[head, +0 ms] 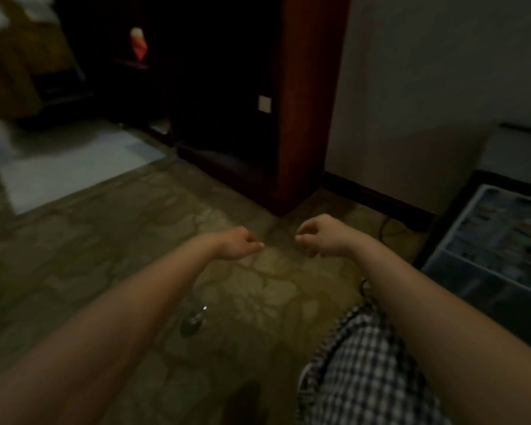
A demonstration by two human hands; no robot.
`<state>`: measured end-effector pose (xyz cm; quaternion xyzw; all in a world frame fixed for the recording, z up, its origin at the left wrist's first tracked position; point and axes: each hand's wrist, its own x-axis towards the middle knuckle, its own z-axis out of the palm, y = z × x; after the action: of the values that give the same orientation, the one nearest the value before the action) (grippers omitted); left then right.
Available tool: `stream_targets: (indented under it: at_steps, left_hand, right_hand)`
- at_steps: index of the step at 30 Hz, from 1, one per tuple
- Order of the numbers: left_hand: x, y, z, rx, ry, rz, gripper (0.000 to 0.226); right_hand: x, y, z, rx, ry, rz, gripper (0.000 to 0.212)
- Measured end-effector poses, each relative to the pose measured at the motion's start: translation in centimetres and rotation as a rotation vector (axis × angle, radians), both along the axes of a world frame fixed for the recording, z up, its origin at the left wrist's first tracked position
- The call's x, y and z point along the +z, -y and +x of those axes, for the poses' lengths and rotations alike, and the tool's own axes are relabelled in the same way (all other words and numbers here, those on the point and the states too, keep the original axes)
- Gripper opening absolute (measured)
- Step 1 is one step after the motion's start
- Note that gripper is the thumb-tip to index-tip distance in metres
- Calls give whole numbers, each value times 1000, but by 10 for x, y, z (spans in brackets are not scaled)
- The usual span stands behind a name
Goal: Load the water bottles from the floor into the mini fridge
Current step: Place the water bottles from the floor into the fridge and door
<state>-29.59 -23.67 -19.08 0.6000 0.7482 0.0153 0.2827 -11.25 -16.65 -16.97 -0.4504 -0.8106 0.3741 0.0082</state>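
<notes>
Both my arms stretch forward over the floor in a dim room. My left hand (238, 243) hangs with its fingers curled in and holds nothing. My right hand (321, 234) is a short gap to its right, also loosely curled and empty. A clear water bottle (193, 317) lies on the floor beneath my left forearm, partly hidden by it. At the right edge the mini fridge (521, 148) stands against the wall, and its door (488, 240) is swung open with shelves facing me.
A tall dark-red wooden cabinet (301, 118) stands straight ahead against the grey wall. A dark cable (387, 225) runs along the floor by the skirting. My checked-cloth leg (365, 372) fills the lower right. The patterned floor (105, 246) spreads to the left.
</notes>
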Motion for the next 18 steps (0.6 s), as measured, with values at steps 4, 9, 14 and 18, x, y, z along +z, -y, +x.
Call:
stream_targets:
  at_steps: [4, 9, 14, 18]
  left_hand:
    - [-35, 55, -71, 147, 1, -74, 41]
    - [-91, 102, -115, 274, 91, -165, 38]
    - [-156, 128, -135, 470, 318, -169, 33]
    - [-212, 130, -145, 756, 519, -79, 38]
  right_hand:
    - [-32, 40, -73, 163, 48, -33, 29]
    - [-75, 62, -133, 256, 91, -117, 29]
    - [-117, 67, -177, 285, 132, -114, 32]
    - [-153, 67, -212, 331, 158, -62, 39]
